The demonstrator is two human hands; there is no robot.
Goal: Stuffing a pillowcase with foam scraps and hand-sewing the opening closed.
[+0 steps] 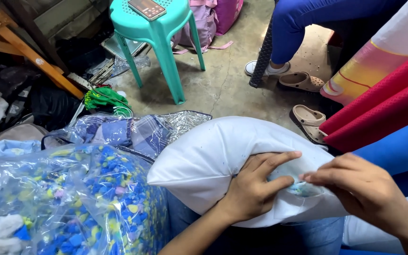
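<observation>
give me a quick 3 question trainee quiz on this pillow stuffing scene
1. True or false: both hands touch the white fabric pillow.
2. What fills the clear plastic bag? A) blue and yellow foam bits B) rice C) buttons
3. What lies on the teal plastic stool?

Key:
1. True: left hand and right hand both hold its open edge.
2. A
3. A flat phone-like device.
</observation>
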